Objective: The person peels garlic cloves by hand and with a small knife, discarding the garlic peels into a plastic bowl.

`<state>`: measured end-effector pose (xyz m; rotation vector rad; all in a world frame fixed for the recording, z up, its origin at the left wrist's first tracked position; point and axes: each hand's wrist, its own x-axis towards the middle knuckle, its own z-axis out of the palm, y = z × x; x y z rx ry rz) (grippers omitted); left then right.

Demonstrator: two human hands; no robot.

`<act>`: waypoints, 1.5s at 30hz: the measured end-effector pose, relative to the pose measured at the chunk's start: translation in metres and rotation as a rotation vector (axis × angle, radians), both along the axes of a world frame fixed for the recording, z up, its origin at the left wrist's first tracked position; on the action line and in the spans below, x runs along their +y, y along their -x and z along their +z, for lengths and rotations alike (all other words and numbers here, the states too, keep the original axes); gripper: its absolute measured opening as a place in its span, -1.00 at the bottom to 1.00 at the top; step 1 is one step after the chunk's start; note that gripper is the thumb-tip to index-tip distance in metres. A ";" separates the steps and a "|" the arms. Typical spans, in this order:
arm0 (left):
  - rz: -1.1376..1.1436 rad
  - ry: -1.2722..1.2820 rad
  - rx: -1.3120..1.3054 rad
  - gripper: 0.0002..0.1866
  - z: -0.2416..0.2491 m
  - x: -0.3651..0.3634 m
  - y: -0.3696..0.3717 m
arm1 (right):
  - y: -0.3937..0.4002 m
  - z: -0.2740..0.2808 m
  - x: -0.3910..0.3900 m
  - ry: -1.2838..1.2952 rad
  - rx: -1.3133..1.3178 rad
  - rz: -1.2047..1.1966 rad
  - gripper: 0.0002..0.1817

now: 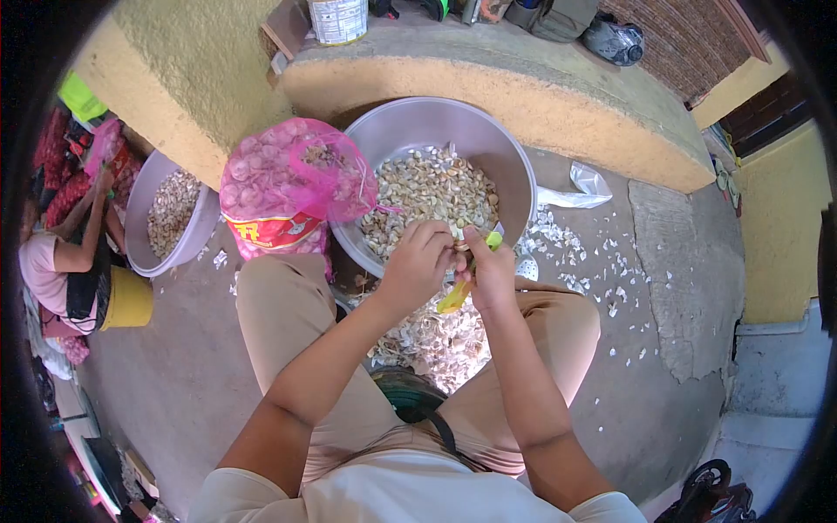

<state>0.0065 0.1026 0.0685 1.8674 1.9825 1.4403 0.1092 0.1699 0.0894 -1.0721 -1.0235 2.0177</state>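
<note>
Both my hands meet over the near rim of a large grey-lilac basin (436,113), which holds many garlic cloves (432,187). My left hand (417,263) is closed, its fingertips pinching a small garlic piece (459,247) that is partly hidden. My right hand (493,272) is wrapped round a small knife with a yellow-green handle (453,299); its blade is hard to make out. The fingertips of the two hands touch or nearly touch at the garlic. Below them, between my knees, lies a heap of garlic skins (436,344).
A pink net bag of garlic bulbs (283,174) stands against the basin's left side. At the far left a person (74,253) sits by another basin (187,235) and a yellow bucket (129,298). Loose skins (615,292) litter the floor right. A concrete ledge (514,96) runs behind.
</note>
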 end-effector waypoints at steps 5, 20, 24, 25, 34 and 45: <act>-0.082 -0.006 -0.225 -0.88 -0.016 0.004 0.004 | -0.002 0.002 0.000 0.000 0.056 0.010 -0.81; -0.068 0.094 -0.124 -0.80 -0.007 0.003 0.007 | -0.005 0.003 0.002 0.001 0.065 -0.035 -0.80; -0.039 0.206 -0.013 -0.80 0.001 -0.001 0.005 | -0.002 0.003 -0.001 -0.060 -0.023 -0.019 -0.78; -0.020 0.235 -0.002 -0.81 0.001 -0.001 0.004 | -0.002 0.002 -0.001 -0.085 -0.067 -0.001 -0.78; -0.235 0.386 -0.422 -0.84 -0.015 0.003 0.025 | 0.002 0.000 -0.006 -0.111 -0.096 0.023 -0.74; -0.054 0.212 0.198 -0.87 -0.011 0.002 0.017 | 0.002 -0.002 -0.008 -0.137 -0.087 0.066 -0.75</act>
